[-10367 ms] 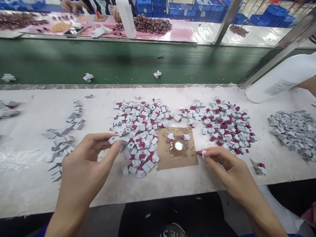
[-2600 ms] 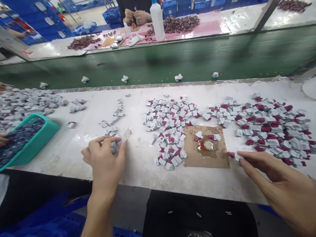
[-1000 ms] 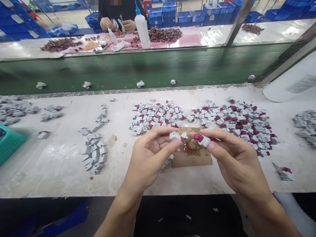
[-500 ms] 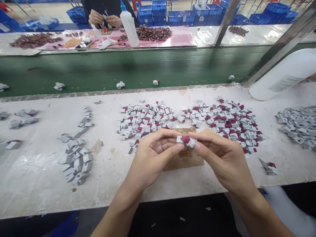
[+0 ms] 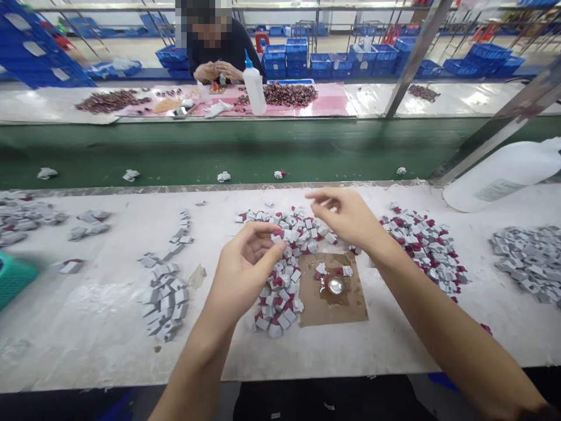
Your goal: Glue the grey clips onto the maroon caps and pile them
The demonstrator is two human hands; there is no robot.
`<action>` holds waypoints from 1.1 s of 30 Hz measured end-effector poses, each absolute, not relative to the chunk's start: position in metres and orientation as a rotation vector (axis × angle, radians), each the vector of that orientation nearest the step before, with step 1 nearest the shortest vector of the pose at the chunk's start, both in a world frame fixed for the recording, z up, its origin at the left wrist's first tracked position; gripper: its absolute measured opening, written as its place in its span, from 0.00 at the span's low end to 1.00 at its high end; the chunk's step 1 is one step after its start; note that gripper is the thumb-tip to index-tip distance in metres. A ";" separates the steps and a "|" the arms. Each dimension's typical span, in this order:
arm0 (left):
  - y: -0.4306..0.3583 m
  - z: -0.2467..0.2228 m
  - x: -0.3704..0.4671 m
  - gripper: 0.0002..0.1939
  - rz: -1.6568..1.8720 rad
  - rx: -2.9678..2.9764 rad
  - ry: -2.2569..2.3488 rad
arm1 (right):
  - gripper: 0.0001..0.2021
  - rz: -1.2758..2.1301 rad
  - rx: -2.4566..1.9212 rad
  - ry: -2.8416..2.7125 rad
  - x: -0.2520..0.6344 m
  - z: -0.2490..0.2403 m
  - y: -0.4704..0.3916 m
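My left hand (image 5: 245, 263) is closed in a pinch on a small white-and-maroon plastic part (image 5: 280, 235), held above the left end of the middle heap. My right hand (image 5: 346, 216) hovers over the right side of that heap, fingers bent and apart, with nothing visible in them. Beneath both hands spreads the heap of white-and-maroon parts (image 5: 287, 316). Beside it lies a brown cardboard piece (image 5: 313, 310) bearing a small shiny round dish (image 5: 335, 285) in a wet brown stain. A couple of loose parts (image 5: 346, 271) rest on the cardboard behind the dish.
More white-and-maroon parts (image 5: 432, 251) and grey parts (image 5: 530, 263) lie to the right, with a row of grey pieces (image 5: 166, 304) to the left. A large white bottle (image 5: 499, 175) leans by a metal post. Beyond the green belt (image 5: 184, 146), another person (image 5: 223, 47) handles small pieces.
My hands have separated: the left moved left with the part, the right went up and away from it. The cardboard and dish are now uncovered. The view has tilted up.
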State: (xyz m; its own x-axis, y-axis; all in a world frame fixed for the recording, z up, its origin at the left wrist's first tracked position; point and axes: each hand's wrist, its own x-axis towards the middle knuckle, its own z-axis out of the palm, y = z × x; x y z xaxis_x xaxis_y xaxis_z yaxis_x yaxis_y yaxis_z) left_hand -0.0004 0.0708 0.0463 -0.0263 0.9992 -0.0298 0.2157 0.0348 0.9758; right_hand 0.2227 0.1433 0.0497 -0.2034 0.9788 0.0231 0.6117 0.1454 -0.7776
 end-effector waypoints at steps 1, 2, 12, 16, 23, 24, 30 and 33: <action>0.080 0.047 -0.005 0.13 1.137 1.317 1.436 | 0.17 0.826 -1.539 -1.904 0.208 0.048 0.173; 0.088 0.047 -0.008 0.14 1.178 1.306 1.453 | 0.16 0.799 -1.548 -1.929 0.191 0.046 0.202; 0.186 0.048 -0.004 0.05 1.069 1.396 1.634 | 0.21 0.972 -1.573 -1.906 0.126 0.038 0.323; 0.251 0.033 0.025 0.05 0.793 1.447 1.622 | 0.17 0.953 -1.641 -1.648 0.217 0.061 0.263; 0.313 0.010 0.085 0.23 0.494 1.534 1.542 | 0.23 0.938 -1.790 -1.253 0.328 0.062 0.043; 0.319 0.009 0.090 0.23 0.478 1.539 1.558 | 0.23 0.973 -1.819 -1.192 0.334 0.053 0.021; 0.344 0.005 0.102 0.23 0.388 1.566 1.690 | 0.24 1.201 -1.835 -0.886 0.336 0.025 -0.020; 0.346 0.009 0.102 0.23 0.343 1.586 1.766 | 0.22 1.154 -1.813 -0.874 0.321 0.027 -0.014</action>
